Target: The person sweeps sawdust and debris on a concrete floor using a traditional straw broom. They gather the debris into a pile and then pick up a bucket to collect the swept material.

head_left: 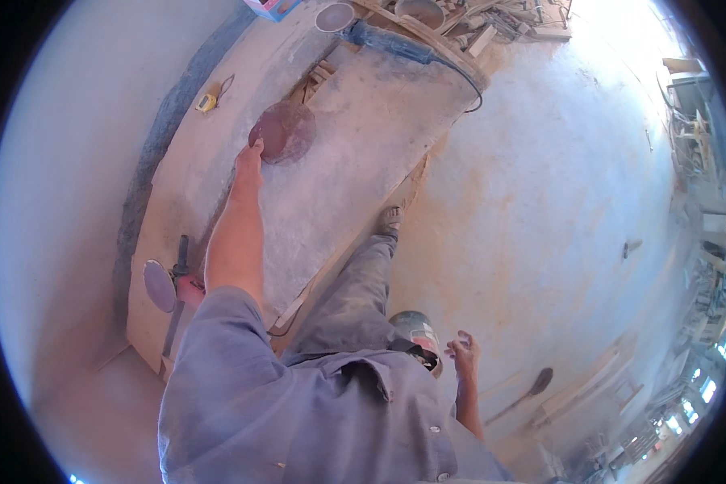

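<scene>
My left arm reaches out over a dusty work table (355,129). My left hand (252,152) is closed on the edge of a brown round sanding disc (274,139), the thumb lying on its face. Behind it a second round shape of similar colour overlaps the disc; I cannot tell whether it is another disc or its mark on the table. Low at my right side, my right hand (465,352) hangs with fingers loosely bent and apart, holding nothing I can see. It is nearest to a dark bucket (419,327) beside my leg.
A blue power sander (391,42) with a round pad (335,17) and cord lies at the table's far end, near wood scraps (484,36). Another disc tool (160,285) rests at left. A yellow tape measure (206,103) lies near the wall. A brush (542,381) is on the floor.
</scene>
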{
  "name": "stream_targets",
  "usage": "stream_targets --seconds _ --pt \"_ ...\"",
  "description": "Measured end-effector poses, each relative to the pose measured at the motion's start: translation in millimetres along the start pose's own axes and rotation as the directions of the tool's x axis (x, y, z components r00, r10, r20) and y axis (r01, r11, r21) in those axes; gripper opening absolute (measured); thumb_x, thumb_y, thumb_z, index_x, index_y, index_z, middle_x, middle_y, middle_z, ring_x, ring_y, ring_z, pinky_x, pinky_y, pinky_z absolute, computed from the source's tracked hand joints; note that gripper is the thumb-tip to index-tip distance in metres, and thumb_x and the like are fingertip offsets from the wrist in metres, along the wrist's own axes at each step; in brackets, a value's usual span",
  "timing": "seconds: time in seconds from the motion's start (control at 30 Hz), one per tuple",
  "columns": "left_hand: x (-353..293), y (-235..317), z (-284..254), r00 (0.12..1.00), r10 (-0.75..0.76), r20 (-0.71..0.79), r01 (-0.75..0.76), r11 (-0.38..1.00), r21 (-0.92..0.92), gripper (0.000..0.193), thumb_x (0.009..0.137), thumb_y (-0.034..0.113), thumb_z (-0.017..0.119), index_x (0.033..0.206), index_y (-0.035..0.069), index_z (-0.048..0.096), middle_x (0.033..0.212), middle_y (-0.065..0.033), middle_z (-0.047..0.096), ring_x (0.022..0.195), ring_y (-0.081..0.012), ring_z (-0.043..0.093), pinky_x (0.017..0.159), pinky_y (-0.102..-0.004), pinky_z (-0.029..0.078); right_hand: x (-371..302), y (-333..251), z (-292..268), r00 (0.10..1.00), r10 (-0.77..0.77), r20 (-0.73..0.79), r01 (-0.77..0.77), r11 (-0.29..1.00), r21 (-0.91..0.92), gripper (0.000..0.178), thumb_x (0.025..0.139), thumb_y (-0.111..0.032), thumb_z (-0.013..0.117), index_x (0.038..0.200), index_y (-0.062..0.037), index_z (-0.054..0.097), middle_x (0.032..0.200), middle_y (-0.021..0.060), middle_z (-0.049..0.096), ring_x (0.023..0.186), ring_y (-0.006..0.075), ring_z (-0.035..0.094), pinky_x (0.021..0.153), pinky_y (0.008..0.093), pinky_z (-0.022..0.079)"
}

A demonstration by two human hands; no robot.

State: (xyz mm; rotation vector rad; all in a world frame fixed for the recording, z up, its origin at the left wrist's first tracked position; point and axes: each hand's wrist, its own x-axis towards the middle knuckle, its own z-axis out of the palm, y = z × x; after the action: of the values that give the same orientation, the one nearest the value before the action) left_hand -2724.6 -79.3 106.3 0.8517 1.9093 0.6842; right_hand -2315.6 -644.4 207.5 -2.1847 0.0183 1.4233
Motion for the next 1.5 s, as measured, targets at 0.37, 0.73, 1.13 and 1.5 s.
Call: stream_targets --seconds 0.37,0.73,1.13,1.5 --pt "-99 87 0 0.932 0.226 0.285 0.080 0.637 -0.767 0.013 0.093 0.006 0.061 0.105 0.002 0.065 0.107 -0.0089 0.068 0.097 -0.0194 0.065 0.087 -0.0367 0.053 57 -246 68 0.869 -0.299 0.395 0.381 0.913 -0.145 0.051 0.084 -0.018 0.063 0.128 0.0048 0.052 0.094 0.0165 0.069 0.077 0.0182 0.067 0.067 0.0294 0.051" --pt "-209 152 62 0.888 0.296 0.351 0.161 0.516 -0.841 0.020 0.094 0.010 0.060 0.111 0.002 0.062 0.108 -0.0092 0.068 0.100 -0.0216 0.065 0.086 -0.0398 0.054 25 -480 161 0.511 -0.616 0.599 0.549 0.771 0.324 0.037 0.089 -0.006 0.059 0.125 0.0010 0.058 0.100 0.0091 0.067 0.079 0.0144 0.063 0.062 0.0270 0.052" --pt "-242 217 220 0.844 0.446 0.298 -0.238 0.810 -0.536 0.045 0.087 -0.003 0.060 0.132 0.002 0.053 0.136 -0.0089 0.053 0.122 -0.0193 0.050 0.107 -0.0332 0.038 150 -607 60 -0.134 -0.884 0.448 0.984 -0.066 0.166 0.021 0.079 0.006 0.063 0.098 -0.0005 0.070 0.100 0.0127 0.069 0.089 0.0247 0.068 0.079 0.0322 0.054" --pt "-281 288 303 0.672 0.725 -0.152 -0.714 0.689 0.126 0.076 0.071 0.010 0.079 0.140 0.006 0.049 0.143 -0.0125 0.046 0.134 -0.0313 0.039 0.110 -0.0383 0.034 174 -681 6 -0.587 -0.665 0.461 0.784 -0.608 0.122 0.033 0.066 -0.006 0.075 0.099 -0.0085 0.071 0.116 0.0120 0.066 0.107 0.0336 0.062 0.090 0.0434 0.051"
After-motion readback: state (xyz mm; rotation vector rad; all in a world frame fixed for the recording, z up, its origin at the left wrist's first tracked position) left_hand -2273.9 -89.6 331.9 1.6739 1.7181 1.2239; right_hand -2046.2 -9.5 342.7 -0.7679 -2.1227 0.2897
